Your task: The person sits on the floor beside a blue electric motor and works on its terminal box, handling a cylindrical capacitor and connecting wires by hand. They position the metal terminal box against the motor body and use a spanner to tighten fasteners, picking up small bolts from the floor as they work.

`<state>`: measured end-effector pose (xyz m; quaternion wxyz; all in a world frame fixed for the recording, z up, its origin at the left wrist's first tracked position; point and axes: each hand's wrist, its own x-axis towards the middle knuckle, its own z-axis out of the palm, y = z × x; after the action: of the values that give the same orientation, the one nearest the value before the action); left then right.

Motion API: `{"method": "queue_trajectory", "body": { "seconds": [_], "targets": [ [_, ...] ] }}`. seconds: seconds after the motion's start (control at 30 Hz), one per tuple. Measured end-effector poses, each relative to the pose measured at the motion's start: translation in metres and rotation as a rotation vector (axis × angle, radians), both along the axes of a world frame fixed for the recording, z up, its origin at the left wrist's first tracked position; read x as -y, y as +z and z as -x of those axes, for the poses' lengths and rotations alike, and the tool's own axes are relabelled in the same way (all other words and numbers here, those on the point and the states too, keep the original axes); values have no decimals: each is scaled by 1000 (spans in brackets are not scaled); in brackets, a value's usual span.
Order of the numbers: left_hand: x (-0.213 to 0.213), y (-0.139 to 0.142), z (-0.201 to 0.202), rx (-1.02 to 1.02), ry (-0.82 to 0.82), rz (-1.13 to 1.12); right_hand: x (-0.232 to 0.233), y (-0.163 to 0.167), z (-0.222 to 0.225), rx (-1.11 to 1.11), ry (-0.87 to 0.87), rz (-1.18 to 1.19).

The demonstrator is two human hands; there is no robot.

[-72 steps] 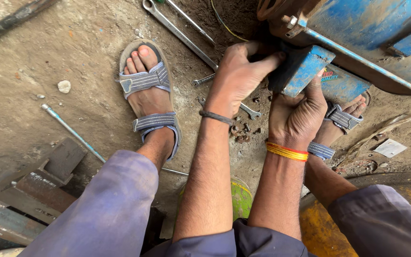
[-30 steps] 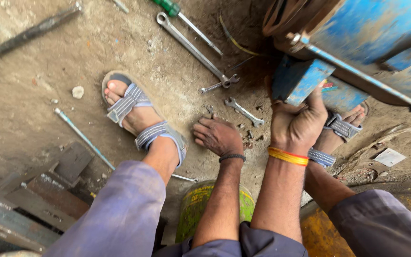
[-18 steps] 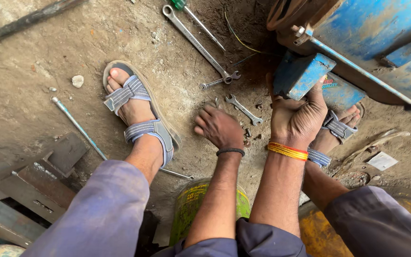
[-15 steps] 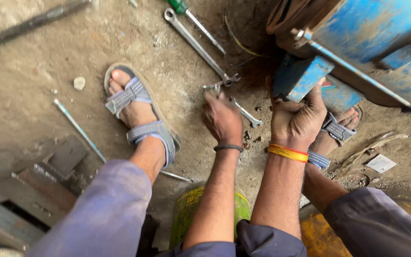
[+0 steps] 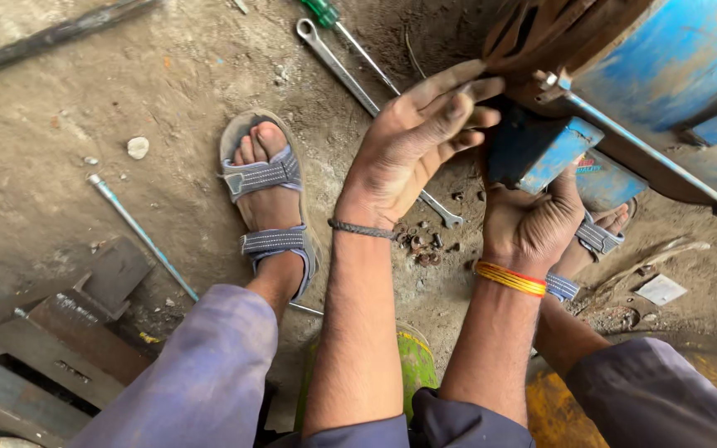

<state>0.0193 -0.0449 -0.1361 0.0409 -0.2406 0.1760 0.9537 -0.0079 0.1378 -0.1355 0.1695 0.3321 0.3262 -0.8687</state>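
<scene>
The right hand [image 5: 533, 228] grips the underside of the blue metal block [image 5: 541, 149]. The left hand [image 5: 412, 141] reaches it with fingers released; loose nuts [image 5: 421, 249] lie unfitted on the dirt floor [image 5: 85, 99], mid-way.

We are seeing a blue-painted machine [image 5: 665, 75], grey striped sandals [image 5: 263, 178], an orange-yellow wrist thread [image 5: 509, 278], a green-handled screwdriver [image 5: 324, 12] and purple trousers [image 5: 201, 373]

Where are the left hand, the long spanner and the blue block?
left hand [image 5: 400, 153]: head view, back of hand.
long spanner [image 5: 334, 62]: head view, shaft.
blue block [image 5: 541, 149]: head view, front face.
</scene>
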Motion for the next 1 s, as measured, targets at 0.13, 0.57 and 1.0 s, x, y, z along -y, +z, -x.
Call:
{"method": "queue_trajectory", "body": {
  "seconds": [0.13, 0.57, 1.0],
  "targets": [
    [-9, -16, -11, -40, 14, -47, 0, 1, 1, 25, -29, -17],
    [-30, -39, -3, 367, 187, 4, 3, 6, 0, 41, -29, -62],
    [-37, -43, 7, 452, 81, 116, 1, 0, -3, 31, -55, -60]
  ]
}}
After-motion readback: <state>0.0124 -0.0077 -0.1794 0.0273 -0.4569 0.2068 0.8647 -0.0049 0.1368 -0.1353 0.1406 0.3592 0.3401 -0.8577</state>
